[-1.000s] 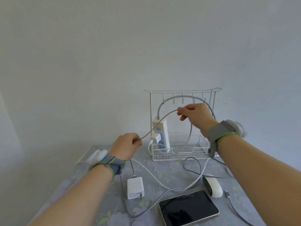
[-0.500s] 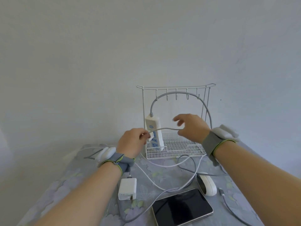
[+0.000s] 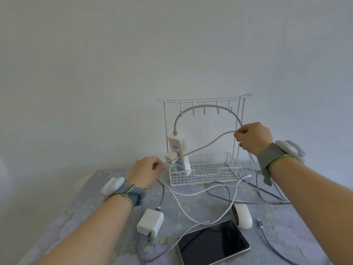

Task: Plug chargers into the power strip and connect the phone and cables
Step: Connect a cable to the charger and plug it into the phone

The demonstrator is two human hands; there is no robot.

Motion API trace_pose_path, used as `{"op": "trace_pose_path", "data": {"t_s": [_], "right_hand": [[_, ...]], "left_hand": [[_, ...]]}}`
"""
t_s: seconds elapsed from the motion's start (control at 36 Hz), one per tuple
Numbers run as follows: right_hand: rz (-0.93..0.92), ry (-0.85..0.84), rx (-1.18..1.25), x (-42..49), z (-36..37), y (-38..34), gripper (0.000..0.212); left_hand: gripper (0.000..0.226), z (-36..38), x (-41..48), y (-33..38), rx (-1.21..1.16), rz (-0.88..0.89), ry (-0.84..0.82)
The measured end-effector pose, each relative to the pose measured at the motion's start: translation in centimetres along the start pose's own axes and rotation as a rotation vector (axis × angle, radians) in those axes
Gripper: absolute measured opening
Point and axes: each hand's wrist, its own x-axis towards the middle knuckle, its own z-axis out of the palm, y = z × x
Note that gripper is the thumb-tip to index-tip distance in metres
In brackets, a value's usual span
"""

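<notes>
A white power strip (image 3: 178,155) stands upright in a white wire rack (image 3: 205,169), with a small white charger (image 3: 170,156) plugged into its side. My left hand (image 3: 146,171) pinches the end of a thin grey cable (image 3: 206,145) just left of that charger. My right hand (image 3: 252,137) pinches the same cable higher up, in front of the rack. A larger white charger (image 3: 150,222) lies unplugged on the table. A phone (image 3: 213,242) lies screen up at the front.
A white mouse-like device (image 3: 242,216) lies right of the phone. Loose white and grey cables (image 3: 191,194) cross the flowered tablecloth (image 3: 86,211), one with a free plug (image 3: 259,221) at the right. A thick grey cord (image 3: 208,108) arcs over the rack's hooks. A wall stands behind.
My right hand has risen and moved right, drawing the grey cable taut and upward. My left hand stays by the small charger, still pinching the cable's end.
</notes>
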Motion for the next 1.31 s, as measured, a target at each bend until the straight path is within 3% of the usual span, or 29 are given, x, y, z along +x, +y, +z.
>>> {"op": "trace_pose_path", "data": {"t_s": [0.08,0.22,0.33,0.42,0.53,0.61,0.67,0.75,0.86,1.0,1.11,1.31], "right_hand": [[-0.06,-0.13,-0.246,-0.4,0.4,-0.2,0.022],[-0.445,-0.283,-0.457,-3.4,2.1,-3.5,0.047],[-0.605,-0.446,-0.397,-6.0,4.4,-6.6,0.033],[-0.609,-0.435,-0.403,-6.5,5.5,-7.6,0.021],[-0.535,-0.329,-0.093,-5.5,4.7,-7.3,0.018],[-0.353,-0.167,0.323,-4.2,2.5,-7.3,0.015],[-0.261,-0.106,0.416,-3.2,1.3,-6.9,0.014],[-0.221,-0.053,0.269,-1.8,1.3,-5.8,0.015],[-0.228,-0.071,-0.1,-1.9,1.9,-5.1,0.021],[-0.621,-0.064,-0.297,-4.1,2.9,-6.8,0.057],[-0.907,-0.102,-0.497,-5.8,3.3,-9.2,0.065],[-0.946,-0.253,-0.697,-6.5,4.7,-10.6,0.03]], "left_hand": [[0.026,0.1,0.0,-0.1,-0.015,0.015,0.018],[0.021,-0.1,0.1,1.6,-0.065,0.059,0.01],[0.019,-0.6,0.1,3.1,-0.113,0.074,0.015],[0.017,-0.9,-0.2,3.4,-0.078,0.091,0.004],[0.018,-1.4,-0.2,2.1,-0.008,0.046,-0.005],[0.02,-1.7,-0.1,0.2,0.008,-0.013,0.002],[0.02,-1.6,-0.1,-0.6,0.028,-0.033,0.006],[0.018,-1.4,-0.1,-0.6,0.027,-0.025,0.016],[0.018,-1.3,-0.1,0.8,0.049,-0.021,0.033],[0.022,-1.7,-0.2,2.4,0.047,0.002,0.046],[0.022,-2.3,-0.3,3.5,0.062,0.065,0.019],[0.02,-2.7,-0.1,4.5,0.053,0.111,-0.001]]}}
